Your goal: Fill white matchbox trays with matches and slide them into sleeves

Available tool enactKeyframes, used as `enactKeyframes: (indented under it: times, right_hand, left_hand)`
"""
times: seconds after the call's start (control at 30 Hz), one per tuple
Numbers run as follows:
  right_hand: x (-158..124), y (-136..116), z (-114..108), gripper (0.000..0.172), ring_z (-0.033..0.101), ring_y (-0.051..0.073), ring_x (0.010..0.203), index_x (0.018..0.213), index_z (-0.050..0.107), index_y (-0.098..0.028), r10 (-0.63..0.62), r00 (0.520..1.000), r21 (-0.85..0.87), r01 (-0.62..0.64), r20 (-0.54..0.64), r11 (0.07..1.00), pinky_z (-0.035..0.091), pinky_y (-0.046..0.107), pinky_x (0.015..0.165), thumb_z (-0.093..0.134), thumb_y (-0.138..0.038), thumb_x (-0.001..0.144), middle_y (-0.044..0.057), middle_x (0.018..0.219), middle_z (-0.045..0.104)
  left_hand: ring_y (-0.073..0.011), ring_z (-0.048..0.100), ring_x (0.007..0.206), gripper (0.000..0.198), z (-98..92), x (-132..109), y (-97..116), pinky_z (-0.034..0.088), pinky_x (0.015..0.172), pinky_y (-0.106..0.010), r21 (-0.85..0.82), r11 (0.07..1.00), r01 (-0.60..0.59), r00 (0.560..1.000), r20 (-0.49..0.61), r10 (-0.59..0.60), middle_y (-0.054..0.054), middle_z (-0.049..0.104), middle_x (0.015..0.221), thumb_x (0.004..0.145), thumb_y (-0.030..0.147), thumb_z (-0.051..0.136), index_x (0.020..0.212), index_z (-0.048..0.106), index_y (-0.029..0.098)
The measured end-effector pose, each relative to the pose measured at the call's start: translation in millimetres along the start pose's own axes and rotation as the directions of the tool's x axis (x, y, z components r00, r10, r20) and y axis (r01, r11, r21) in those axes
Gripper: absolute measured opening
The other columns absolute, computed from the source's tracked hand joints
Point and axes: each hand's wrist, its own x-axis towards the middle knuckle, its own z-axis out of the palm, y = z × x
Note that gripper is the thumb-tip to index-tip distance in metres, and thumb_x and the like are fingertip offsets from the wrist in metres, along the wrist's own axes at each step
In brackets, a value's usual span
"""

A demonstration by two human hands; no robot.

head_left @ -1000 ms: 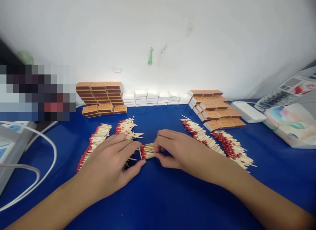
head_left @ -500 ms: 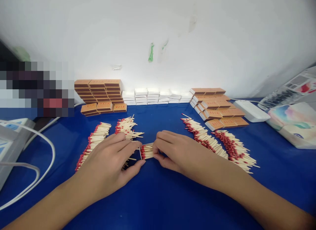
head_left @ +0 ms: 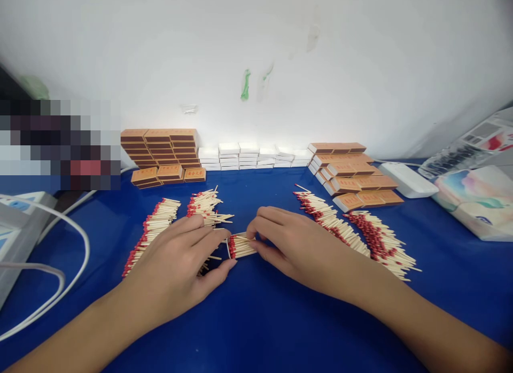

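Note:
Between my hands lies a small white matchbox tray (head_left: 228,248) filled with red-headed matches (head_left: 242,246), their heads to the left. My left hand (head_left: 182,258) grips the tray's left end between thumb and forefinger. At the right end, the fingers and thumb of my right hand (head_left: 286,239) close on the matches' pale ends, partly hiding them. Two match piles, an outer one (head_left: 154,226) and an inner one (head_left: 203,206), lie by my left hand, partly covered by it. Beyond my right forearm spread two more piles, one nearer (head_left: 334,223) and one farther right (head_left: 385,247).
Brown matchboxes are stacked at the back left (head_left: 160,148) and back right (head_left: 356,183). White trays (head_left: 248,155) line the wall between them. A white box-shaped device (head_left: 407,179) and a tissue pack (head_left: 476,202) sit right; white cables (head_left: 82,239) loop at left.
My right hand has shifted slightly up and its thumb has moved off the tray's near side, baring more of the matches. My left hand stays where it was on the tray.

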Motion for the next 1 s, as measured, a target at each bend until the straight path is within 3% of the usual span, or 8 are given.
enactKeyframes:
  times: [0.3,0.57,1.0]
  right_hand:
    - [2,3,2,0.018,0.068,0.020,0.086,0.097,0.067,-0.017,0.032,0.999,-0.030,-0.031,0.008,0.999,0.052,0.032,0.076,0.055,-0.016,0.110,0.008,0.101,0.071]
    - [7,4,11,0.008,0.065,0.018,0.082,0.101,0.068,-0.015,0.033,0.999,-0.137,-0.031,0.012,0.990,0.051,0.030,0.072,0.064,-0.009,0.106,0.008,0.103,0.071]
    - [4,3,13,0.017,0.064,0.017,0.084,0.109,0.070,-0.017,0.037,0.999,0.034,-0.038,0.018,0.999,0.051,0.029,0.075,0.054,-0.019,0.113,0.007,0.103,0.067]
  left_hand:
    - [-0.0232,0.064,0.082,0.015,-0.6,1,1,0.053,0.076,-0.038,-0.007,1.000,0.006,1.000,0.003,-0.006,-0.005,0.072,0.086,0.105,0.027,0.067,0.113,0.073,0.016]
    - [-0.0257,0.066,0.085,0.025,1.3,0,0,0.053,0.076,-0.039,0.040,0.999,0.022,0.999,0.026,-0.024,-0.006,0.072,0.084,0.102,0.033,0.071,0.119,0.074,0.014]
    - [-0.0262,0.065,0.085,0.019,2.1,-1,0,0.054,0.078,-0.042,0.019,1.000,0.017,1.000,0.019,-0.018,-0.005,0.072,0.086,0.102,0.030,0.070,0.112,0.074,0.014]
